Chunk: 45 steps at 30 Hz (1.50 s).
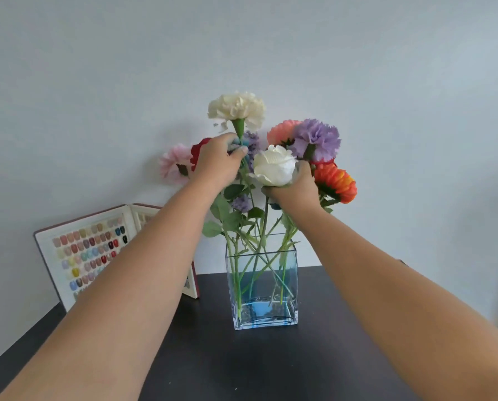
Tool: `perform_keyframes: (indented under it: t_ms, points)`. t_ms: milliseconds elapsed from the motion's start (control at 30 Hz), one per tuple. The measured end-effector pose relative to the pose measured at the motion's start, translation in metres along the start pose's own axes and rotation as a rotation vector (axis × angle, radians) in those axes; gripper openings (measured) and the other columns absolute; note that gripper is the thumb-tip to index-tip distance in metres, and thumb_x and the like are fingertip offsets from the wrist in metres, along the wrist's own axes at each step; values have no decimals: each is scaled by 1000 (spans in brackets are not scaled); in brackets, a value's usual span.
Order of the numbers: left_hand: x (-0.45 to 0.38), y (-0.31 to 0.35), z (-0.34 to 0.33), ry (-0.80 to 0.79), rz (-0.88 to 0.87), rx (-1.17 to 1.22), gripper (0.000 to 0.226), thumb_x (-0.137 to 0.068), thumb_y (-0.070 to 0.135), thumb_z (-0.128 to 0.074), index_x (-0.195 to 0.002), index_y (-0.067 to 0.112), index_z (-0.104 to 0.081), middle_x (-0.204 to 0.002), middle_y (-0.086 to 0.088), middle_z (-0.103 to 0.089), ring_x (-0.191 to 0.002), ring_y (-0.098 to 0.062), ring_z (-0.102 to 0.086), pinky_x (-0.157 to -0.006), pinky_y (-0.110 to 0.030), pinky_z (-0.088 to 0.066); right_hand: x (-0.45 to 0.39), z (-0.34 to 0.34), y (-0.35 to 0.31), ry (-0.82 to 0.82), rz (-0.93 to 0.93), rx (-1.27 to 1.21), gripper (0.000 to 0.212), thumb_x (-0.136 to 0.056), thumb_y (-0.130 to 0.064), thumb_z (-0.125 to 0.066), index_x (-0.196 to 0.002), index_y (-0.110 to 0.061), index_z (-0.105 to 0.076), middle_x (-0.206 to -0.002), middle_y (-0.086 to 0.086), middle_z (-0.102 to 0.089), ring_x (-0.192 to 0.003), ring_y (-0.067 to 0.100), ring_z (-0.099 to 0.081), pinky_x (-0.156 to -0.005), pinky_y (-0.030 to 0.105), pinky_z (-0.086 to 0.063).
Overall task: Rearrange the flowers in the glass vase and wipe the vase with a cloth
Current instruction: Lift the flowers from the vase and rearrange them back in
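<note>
Dark, matte worktop (271, 366) fills the near part of the scene, and two bare forearms reach across it from the near corners toward the middle. On the worktop stands a clear, square-sided glass vase (289, 285), upright, its lower part tinted blue, with green stems crossing inside it. Above the rim, the right hand (295, 189) sits among the blooms on the right, cupped just under a white rose (275, 166); its fingers seem to be closed around stems there, though the petals hide most of them. Beside it on the right hang an orange flower (336, 182), and above it a purple carnation (317, 137) with a coral flower (281, 131) just behind. The left hand (217, 162) is higher and to the left, its fingers (239, 146) pinched on the green stem of a cream carnation (237, 108), the tallest bloom. Peeking out left of that hand are a red flower (198, 149) and a pale pink flower (174, 162). Farther left, an open book of nail colour samples (88, 253) leans against the pale wall (386, 82) behind everything.
</note>
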<state>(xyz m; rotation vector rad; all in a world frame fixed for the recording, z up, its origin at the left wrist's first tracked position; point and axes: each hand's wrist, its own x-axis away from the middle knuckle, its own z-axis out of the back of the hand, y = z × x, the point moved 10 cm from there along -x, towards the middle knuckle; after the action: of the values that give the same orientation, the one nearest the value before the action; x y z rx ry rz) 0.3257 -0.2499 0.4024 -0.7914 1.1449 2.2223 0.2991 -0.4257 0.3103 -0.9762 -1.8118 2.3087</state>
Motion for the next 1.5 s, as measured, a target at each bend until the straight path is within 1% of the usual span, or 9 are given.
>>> perform_keyframes:
  t_ms: [167,300,433,667,833,967,1200,1333,1500]
  points:
    - [21,-28,-39,-105,48,-37,7,-92,21,-61,-86,17,-63,-96,-3,-71,-81,-21,-68,-76,-42,-56,12,-11,29,-36,70,199,79,-73,-17,-78,-135,-25,-29,-96,3,-54,-67,6,-56,-44,20,-44]
    - [21,-40,-42,-119,82,9,16,-93,22,-58,-77,27,-59,-89,0,-72,-70,-18,-70,-70,-43,-59,18,-18,41,-60,119,324,80,-74,-13,-77,-136,-24,-28,-97,7,-58,-72,20,-58,-55,30,-51]
    - [18,-49,-44,-79,146,119,10,-90,22,-64,-99,20,-68,-96,-2,-72,-71,-15,-71,-69,-41,-60,23,-21,43,-82,135,362,85,-73,-20,-80,-138,-21,-26,-95,3,-53,-78,24,-53,-59,30,-46]
    - [45,-53,-68,-71,95,53,27,-86,24,-69,-111,19,-61,-99,-3,-72,-82,-16,-65,-63,-23,-45,41,-4,51,-76,155,368,91,-77,-31,-72,-150,-20,-19,-136,13,-41,-114,30,-47,-81,27,-33]
    - [26,-19,-56,-27,-48,-110,9,-91,22,-60,-98,17,-61,-104,-6,-70,-90,-19,-64,-70,-28,-41,32,6,32,-62,238,384,85,-75,-29,-78,-144,-29,-28,-129,12,-52,-110,31,-52,-77,29,-37]
    - [3,-8,-45,-40,-41,-163,31,-94,22,-56,-124,12,-59,-119,-12,-66,-105,-28,-61,-85,-33,-46,25,9,16,-52,270,397,67,-76,-30,-75,-130,-31,-36,-115,8,-62,-91,25,-57,-65,29,-42]
    - [-12,6,-40,16,-93,-72,22,-93,23,-57,-114,17,-63,-112,-6,-68,-100,-21,-63,-81,-30,-48,26,15,4,-53,234,188,54,-73,-24,-72,-108,-43,-35,-85,-5,-62,-57,18,-63,-41,27,-52]
    - [-21,3,-23,105,-48,22,19,-95,22,-54,-112,21,-62,-101,-3,-68,-80,-13,-64,-63,-21,-46,19,25,13,-56,147,-40,57,-73,-20,-77,-110,-43,-40,-98,1,-63,-65,21,-66,-51,38,-57]
    - [-30,-1,1,205,35,160,19,-99,18,-46,-112,16,-59,-84,-1,-65,-75,-22,-68,-62,-36,-59,15,34,14,-25,113,-264,56,-73,-23,-74,-109,-48,-40,-104,1,-61,-77,18,-63,-61,37,-57]
